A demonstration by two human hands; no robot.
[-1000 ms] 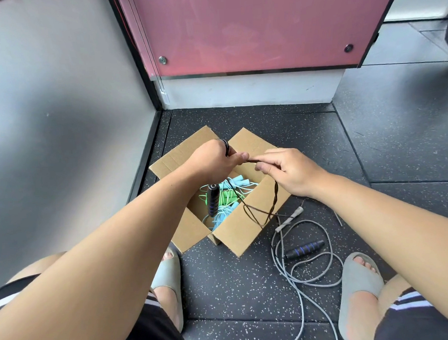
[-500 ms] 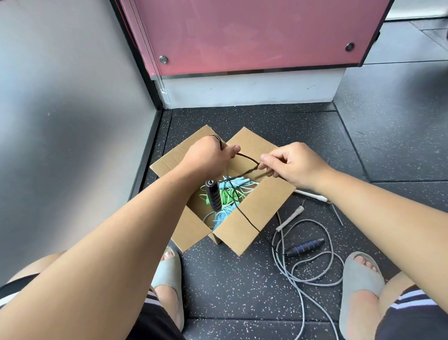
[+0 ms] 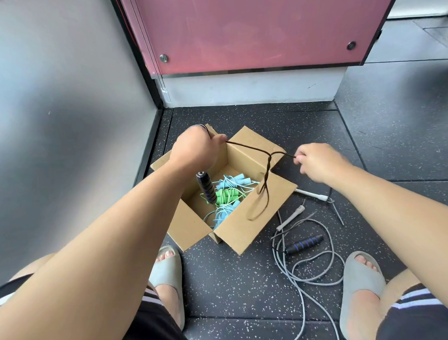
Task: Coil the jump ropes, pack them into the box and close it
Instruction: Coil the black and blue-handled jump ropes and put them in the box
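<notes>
Gripped the dark rope tight in the curled left hand, black foam handle dangling just under those fingers, over the open cardboard box. Pinched the same rope between thumb and fingertips of the right hand, well apart from the left, and held it taut between the two. Had a loop hanging under that span, in front of the box flap. Had blue and green ropes lying inside, beneath the left fingers. Left a grey rope loose on the floor, below the right fingers.
</notes>
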